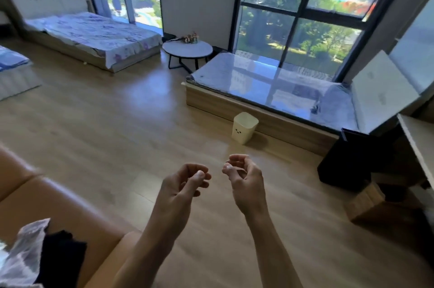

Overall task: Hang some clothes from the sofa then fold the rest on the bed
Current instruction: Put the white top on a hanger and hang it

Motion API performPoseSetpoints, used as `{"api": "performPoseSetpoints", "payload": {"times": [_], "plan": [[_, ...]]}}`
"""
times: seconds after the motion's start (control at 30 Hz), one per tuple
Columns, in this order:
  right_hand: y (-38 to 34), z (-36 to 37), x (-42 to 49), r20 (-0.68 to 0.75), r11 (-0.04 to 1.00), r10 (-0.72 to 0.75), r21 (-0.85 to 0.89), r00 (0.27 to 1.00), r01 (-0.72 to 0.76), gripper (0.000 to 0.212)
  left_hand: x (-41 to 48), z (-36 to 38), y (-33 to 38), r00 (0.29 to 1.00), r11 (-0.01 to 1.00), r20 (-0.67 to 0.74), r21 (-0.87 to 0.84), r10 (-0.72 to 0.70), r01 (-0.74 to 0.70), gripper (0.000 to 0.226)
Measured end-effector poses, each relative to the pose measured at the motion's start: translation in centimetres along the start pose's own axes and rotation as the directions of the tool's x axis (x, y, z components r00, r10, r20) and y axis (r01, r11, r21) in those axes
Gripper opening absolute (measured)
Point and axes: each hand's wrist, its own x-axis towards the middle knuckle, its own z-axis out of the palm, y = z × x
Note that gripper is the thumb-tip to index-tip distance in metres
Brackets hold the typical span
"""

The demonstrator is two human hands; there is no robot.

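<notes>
Head view: light wood-plank floor (117,123) runs to tall black-framed windows (305,5), w/ a low bed in lilac floral sheet (94,31) far left, a round white side table (187,50) beside it & a plastic-covered window bench (270,81). Cream plastic waste bin (244,128) stands just in front of the bench, inside not readable. Tan leather sofa (47,198) bottom left carries a grey-white garment (23,252) & black garment (61,257); left hand (183,184) & right hand (244,177) hang over the floor, near each other, fingers loosely curled, holding nothing.

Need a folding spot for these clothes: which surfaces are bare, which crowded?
Bare: the floral bed, left of the round table, and most of the window platform behind the bin. Crowded: the near end of the sofa, piled with clothes; flowers sit at the round table's far edge.
</notes>
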Motion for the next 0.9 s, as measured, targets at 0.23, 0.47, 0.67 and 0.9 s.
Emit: {"api": "performPoseSetpoints", "payload": {"times": [0.23, 0.47, 0.67, 0.9], "plan": [[0.1, 5.2, 12.2, 0.175, 1.000, -0.007, 0.018, 0.985, 0.003, 0.014, 10.6, -1.6, -0.9, 0.967, 0.996, -0.246, -0.073, -0.060, 0.044, 0.033], [-1.5, 15.8, 25.1, 0.314, 0.995, -0.096, 0.023, 0.945, 0.094, 0.014, 24.2, -7.2, -2.3, 0.911, 0.996, -0.406, -0.083, -0.069, 0.038, 0.019], [-4.5, 25.9, 33.6, 0.443, 0.989, -0.148, 0.073, 0.884, 0.129, 0.013, 32.9, -13.9, -1.2, 0.850, 0.996, -0.521, -0.077, -0.081, 0.047, 0.020], [-6.4, 41.3, 37.7, 0.686, 0.990, -0.140, 0.113, 0.714, 0.085, 0.015, 38.3, -23.7, -2.5, 0.704, 0.989, -0.703, -0.147, -0.103, -0.003, 0.027]]}}
